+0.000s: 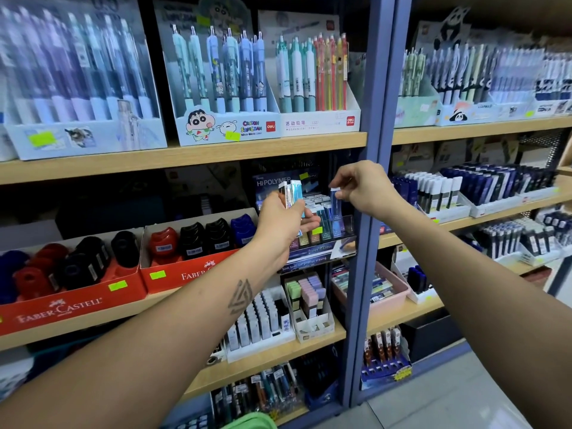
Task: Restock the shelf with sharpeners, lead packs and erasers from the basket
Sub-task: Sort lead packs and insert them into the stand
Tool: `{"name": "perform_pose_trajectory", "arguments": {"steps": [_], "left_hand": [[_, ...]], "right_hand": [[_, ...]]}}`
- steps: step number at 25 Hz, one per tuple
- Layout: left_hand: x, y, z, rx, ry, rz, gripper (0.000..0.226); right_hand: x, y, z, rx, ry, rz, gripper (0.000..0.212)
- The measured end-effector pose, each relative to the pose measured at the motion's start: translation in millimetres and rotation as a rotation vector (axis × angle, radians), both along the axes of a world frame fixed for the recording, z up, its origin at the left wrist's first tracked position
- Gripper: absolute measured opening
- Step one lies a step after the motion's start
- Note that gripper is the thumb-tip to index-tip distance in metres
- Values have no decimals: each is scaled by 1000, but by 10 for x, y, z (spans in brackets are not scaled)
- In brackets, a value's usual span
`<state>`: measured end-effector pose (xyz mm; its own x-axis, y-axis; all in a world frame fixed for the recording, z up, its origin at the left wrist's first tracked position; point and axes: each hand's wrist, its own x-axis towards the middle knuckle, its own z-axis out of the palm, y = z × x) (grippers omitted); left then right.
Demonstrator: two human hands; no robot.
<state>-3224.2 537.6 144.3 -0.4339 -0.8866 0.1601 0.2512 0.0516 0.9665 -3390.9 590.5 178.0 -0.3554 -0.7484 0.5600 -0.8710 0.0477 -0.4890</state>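
**Lead packs at the stationery shelf**

Wooden shelves (185,156) on blue-grey uprights fill the frame. At centre, the left hand (283,222) grips a fan of slim, glossy lead packs (292,193). Just right of it, the right hand (363,187) pinches one blue lead pack (335,202) upright over a clear plastic display (348,224) holding similar packs. At lower left, red cardboard trays (77,300) hold rounded black, red and blue sharpeners (192,238).

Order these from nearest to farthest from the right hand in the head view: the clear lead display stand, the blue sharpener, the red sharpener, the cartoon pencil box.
From the right hand:
1. Clear lead display stand, just below.
2. Blue sharpener, left.
3. Red sharpener, further left.
4. Cartoon pencil box, upper shelf; too close to the red sharpener to call.
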Motion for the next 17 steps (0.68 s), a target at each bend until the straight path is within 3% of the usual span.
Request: {"name": "perform_pose_trajectory", "arguments": {"steps": [5, 8, 13, 14, 15, 17], "left_hand": [[29, 12, 12, 5, 0, -10, 11], [80, 55, 28, 29, 24, -48, 6], [174, 102, 51, 29, 29, -181, 14], [177, 108, 58, 0, 15, -204, 15], [181, 124, 73, -23, -1, -216, 14], [172, 161, 90, -42, -21, -216, 7]], "right_hand": [[30, 10, -121, 77, 51, 0, 16], [34, 38, -146, 85, 86, 1, 34], [83, 68, -302, 41, 230, -86, 41], [81, 71, -268, 4, 178, -68, 40], [96, 81, -206, -63, 8, 0, 37], [233, 149, -71, -115, -488, 260, 21]]}}
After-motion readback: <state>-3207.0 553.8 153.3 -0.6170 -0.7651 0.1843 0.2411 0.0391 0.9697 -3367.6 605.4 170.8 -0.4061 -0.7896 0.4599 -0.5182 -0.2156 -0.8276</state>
